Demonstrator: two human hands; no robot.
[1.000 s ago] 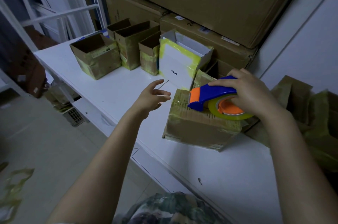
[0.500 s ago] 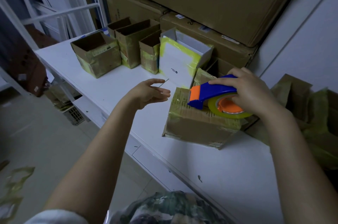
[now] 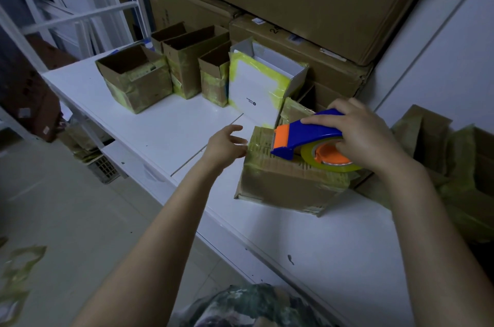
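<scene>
Left hand (image 3: 226,145) nearer box (image 3: 280,185), fingertips (image 3: 240,141) blurry

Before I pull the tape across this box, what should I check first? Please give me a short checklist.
1. Grip: the right hand holds the tape dispenser firmly: ok.
2. Position: its orange blade end is over the cardboard box, near the left edge: ok.
3. Support: the left hand reaches the box's top left edge, contact blurred: cannot tell.
4. Base: the box lies flat on the white table: ok.
5. Supply: the tape roll has tape: ok.
6. Tape end stuck down: cannot tell.
</scene>
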